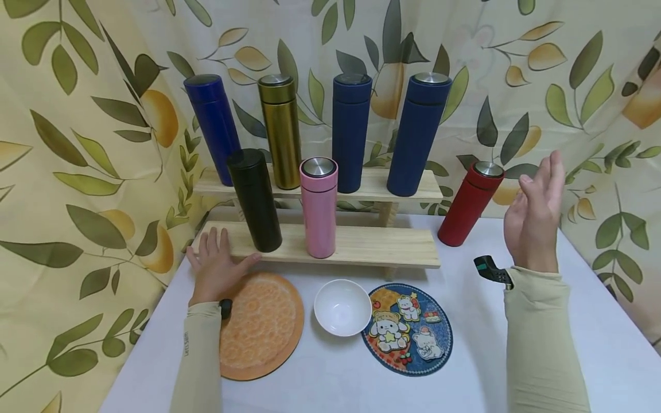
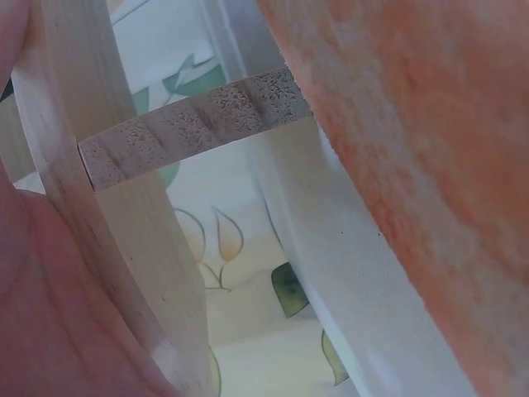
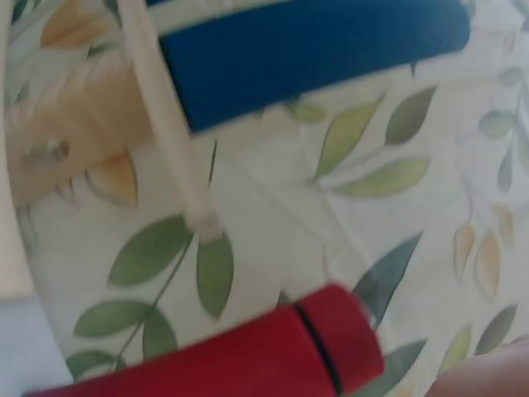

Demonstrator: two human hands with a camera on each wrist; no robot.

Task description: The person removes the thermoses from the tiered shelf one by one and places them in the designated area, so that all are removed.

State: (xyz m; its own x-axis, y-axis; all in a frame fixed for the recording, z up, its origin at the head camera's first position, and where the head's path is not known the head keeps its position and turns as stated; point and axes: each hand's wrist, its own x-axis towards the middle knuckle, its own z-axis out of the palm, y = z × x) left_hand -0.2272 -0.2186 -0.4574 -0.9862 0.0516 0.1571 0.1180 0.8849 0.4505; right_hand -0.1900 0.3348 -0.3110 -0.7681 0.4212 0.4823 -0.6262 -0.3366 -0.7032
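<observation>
White-covered table before a leaf-and-fruit-patterned curtain, bearing a two-tier wooden rack; the right wrist view shows a hole in the rack's support, not visible in the head view. The left hand, fingers spread, touches the lower tier's left end, thumb near the black bottle. Well apart, the right hand, raised with fingers extended and grasping nothing, is just beside the red bottle, which stands right of the rack.

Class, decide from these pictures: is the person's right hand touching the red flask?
Apart. The head view shows it plainly: the leaf-patterned cloth behind is visible in a gap between the right hand and the red flask.
</observation>
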